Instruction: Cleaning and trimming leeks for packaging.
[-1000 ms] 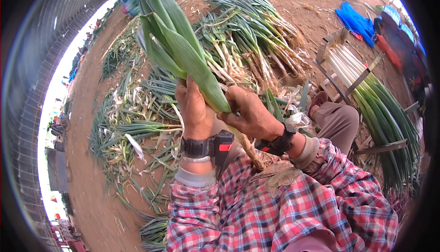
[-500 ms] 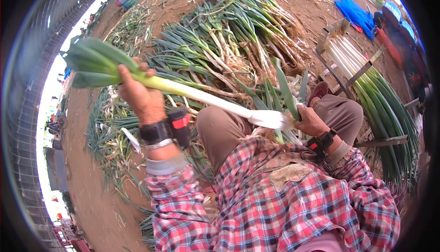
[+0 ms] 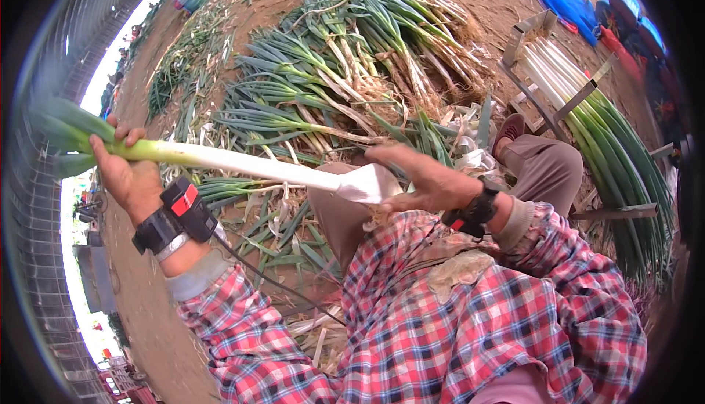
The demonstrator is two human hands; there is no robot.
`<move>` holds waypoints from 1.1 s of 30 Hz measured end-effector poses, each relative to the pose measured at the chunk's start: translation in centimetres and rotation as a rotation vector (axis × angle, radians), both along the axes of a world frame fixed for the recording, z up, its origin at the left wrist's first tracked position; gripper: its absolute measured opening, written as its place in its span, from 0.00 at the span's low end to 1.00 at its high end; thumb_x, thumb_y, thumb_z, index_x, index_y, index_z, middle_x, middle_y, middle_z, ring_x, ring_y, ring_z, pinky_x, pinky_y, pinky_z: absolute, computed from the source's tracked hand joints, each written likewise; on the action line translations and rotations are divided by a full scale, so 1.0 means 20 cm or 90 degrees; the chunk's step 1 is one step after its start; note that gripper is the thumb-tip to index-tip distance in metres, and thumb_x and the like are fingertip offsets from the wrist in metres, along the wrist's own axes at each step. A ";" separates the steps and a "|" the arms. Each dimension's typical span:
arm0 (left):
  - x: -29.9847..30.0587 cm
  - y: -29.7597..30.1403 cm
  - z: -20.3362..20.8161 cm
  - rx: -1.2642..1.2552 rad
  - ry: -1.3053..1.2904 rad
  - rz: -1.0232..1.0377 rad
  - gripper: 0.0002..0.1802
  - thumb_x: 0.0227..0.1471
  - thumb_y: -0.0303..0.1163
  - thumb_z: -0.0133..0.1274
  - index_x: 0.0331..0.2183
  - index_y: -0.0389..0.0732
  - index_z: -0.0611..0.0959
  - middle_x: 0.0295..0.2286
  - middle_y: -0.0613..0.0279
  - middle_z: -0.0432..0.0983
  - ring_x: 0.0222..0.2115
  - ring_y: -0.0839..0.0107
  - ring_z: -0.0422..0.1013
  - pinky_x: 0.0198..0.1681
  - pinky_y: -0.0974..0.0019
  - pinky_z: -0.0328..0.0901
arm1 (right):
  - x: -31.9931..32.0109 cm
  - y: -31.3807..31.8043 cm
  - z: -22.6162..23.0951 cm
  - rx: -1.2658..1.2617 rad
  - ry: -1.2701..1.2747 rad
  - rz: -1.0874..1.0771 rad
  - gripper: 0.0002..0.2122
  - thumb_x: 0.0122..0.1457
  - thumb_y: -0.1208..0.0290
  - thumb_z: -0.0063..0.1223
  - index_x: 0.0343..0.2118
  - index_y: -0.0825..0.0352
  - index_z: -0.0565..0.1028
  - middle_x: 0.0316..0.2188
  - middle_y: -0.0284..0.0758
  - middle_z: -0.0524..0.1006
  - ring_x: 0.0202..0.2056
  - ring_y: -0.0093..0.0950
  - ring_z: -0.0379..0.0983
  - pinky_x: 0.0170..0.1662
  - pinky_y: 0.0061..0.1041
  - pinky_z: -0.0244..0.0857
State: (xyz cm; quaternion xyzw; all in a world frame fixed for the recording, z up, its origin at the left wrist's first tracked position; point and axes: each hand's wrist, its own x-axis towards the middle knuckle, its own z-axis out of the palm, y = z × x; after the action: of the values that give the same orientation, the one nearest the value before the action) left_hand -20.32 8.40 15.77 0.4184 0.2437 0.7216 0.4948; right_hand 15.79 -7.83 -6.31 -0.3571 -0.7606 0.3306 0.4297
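A long leek point(image 3: 257, 169) slants across in front of me, its green leaves at the far left and its white base toward the middle. My left hand point(image 3: 128, 165) is wrapped round it where the leaves join the stalk. At the other end, a loose white outer layer point(image 3: 363, 184) flares out from the base. My right hand point(image 3: 433, 176) is at this flared end, fingers stretched out above it and thumb below, slightly blurred. The thumb seems to touch the end. Beyond my knees lies a pile of untrimmed leeks point(image 3: 352, 73) with dirty roots.
On the right a metal rack point(image 3: 540, 121) holds a bundle of cleaned leeks point(image 3: 587, 117). Peeled leaves and skins point(image 3: 286, 235) litter the ground around my legs. A blue plastic sheet point(image 3: 565, 7) lies at the far right, and a mesh wall point(image 3: 37, 257) curves along the left.
My left hand has carried the leek leftward and slightly down. My right hand has let go of a green leaf and moved left to the leek's white end, its fingers spread.
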 end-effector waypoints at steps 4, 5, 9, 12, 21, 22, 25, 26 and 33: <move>0.00 0.05 -0.06 0.008 0.037 0.003 0.17 0.62 0.39 0.43 0.43 0.34 0.67 0.35 0.56 0.69 0.27 0.72 0.61 0.26 0.70 0.60 | -0.08 -0.11 0.04 -0.031 -0.031 -0.013 0.12 0.60 0.65 0.50 0.41 0.67 0.70 0.23 0.44 0.72 0.23 0.45 0.70 0.27 0.38 0.63; -0.04 0.06 -0.07 -0.016 0.051 0.050 0.18 0.63 0.41 0.41 0.42 0.33 0.68 0.34 0.56 0.69 0.26 0.73 0.61 0.26 0.71 0.60 | -0.06 -0.16 0.07 0.005 -0.122 -0.034 0.10 0.59 0.65 0.50 0.36 0.66 0.69 0.21 0.42 0.71 0.22 0.45 0.69 0.25 0.39 0.61; -0.19 0.10 -0.18 -0.127 0.018 0.131 0.20 0.63 0.42 0.40 0.39 0.32 0.70 0.25 0.62 0.62 0.23 0.74 0.59 0.23 0.71 0.59 | 0.04 -0.32 0.22 0.021 -0.167 0.012 0.10 0.59 0.66 0.51 0.27 0.66 0.67 0.18 0.39 0.67 0.19 0.42 0.67 0.22 0.38 0.59; -0.35 0.16 -0.31 -0.206 -0.047 0.026 0.20 0.62 0.43 0.41 0.39 0.32 0.70 0.23 0.65 0.58 0.22 0.75 0.58 0.23 0.72 0.58 | 0.16 -0.41 0.23 -0.011 -0.155 0.065 0.10 0.59 0.66 0.52 0.26 0.66 0.67 0.18 0.38 0.66 0.18 0.42 0.66 0.22 0.38 0.59; -0.75 0.18 -0.23 -0.121 -0.006 0.041 0.23 0.60 0.50 0.42 0.37 0.36 0.70 0.20 0.68 0.57 0.20 0.76 0.59 0.26 0.69 0.60 | 0.77 -0.59 0.05 -0.320 -0.383 -0.171 0.07 0.51 0.71 0.57 0.30 0.68 0.73 0.20 0.38 0.70 0.26 0.40 0.69 0.31 0.35 0.63; -0.66 0.16 -0.23 -0.093 -0.012 -0.019 0.25 0.60 0.52 0.42 0.37 0.36 0.70 0.20 0.68 0.58 0.20 0.76 0.59 0.25 0.70 0.60 | 0.80 -0.56 0.01 -0.132 -0.554 -0.219 0.13 0.50 0.70 0.58 0.39 0.68 0.74 0.28 0.39 0.72 0.32 0.42 0.69 0.36 0.36 0.63; -0.22 0.05 -0.27 -0.029 -0.079 -0.098 0.27 0.57 0.56 0.44 0.33 0.38 0.73 0.22 0.66 0.65 0.20 0.77 0.60 0.23 0.73 0.60 | 0.63 -0.30 0.08 -0.069 -0.413 -0.271 0.22 0.52 0.68 0.59 0.49 0.68 0.69 0.41 0.45 0.72 0.42 0.42 0.70 0.45 0.36 0.63; -0.07 0.00 -0.25 -0.002 -0.106 -0.105 0.26 0.57 0.56 0.45 0.32 0.39 0.73 0.23 0.67 0.67 0.20 0.80 0.60 0.23 0.74 0.59 | 0.56 -0.23 0.08 -0.085 -0.269 -0.244 0.24 0.52 0.67 0.60 0.51 0.69 0.67 0.44 0.46 0.71 0.44 0.42 0.70 0.47 0.36 0.64; 0.37 -0.17 -0.22 0.085 -0.282 -0.490 0.17 0.55 0.42 0.54 0.35 0.36 0.74 0.23 0.70 0.67 0.18 0.82 0.63 0.24 0.72 0.60 | -0.12 -0.08 0.25 -0.318 0.080 0.216 0.21 0.61 0.58 0.51 0.51 0.68 0.67 0.35 0.39 0.74 0.34 0.29 0.73 0.35 0.29 0.68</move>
State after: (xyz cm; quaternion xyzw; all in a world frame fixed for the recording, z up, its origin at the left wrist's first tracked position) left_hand -12.82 4.98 11.41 0.3453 -0.0887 0.5712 0.7393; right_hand 13.32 -9.37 -1.41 -0.2982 -0.6765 0.5961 0.3133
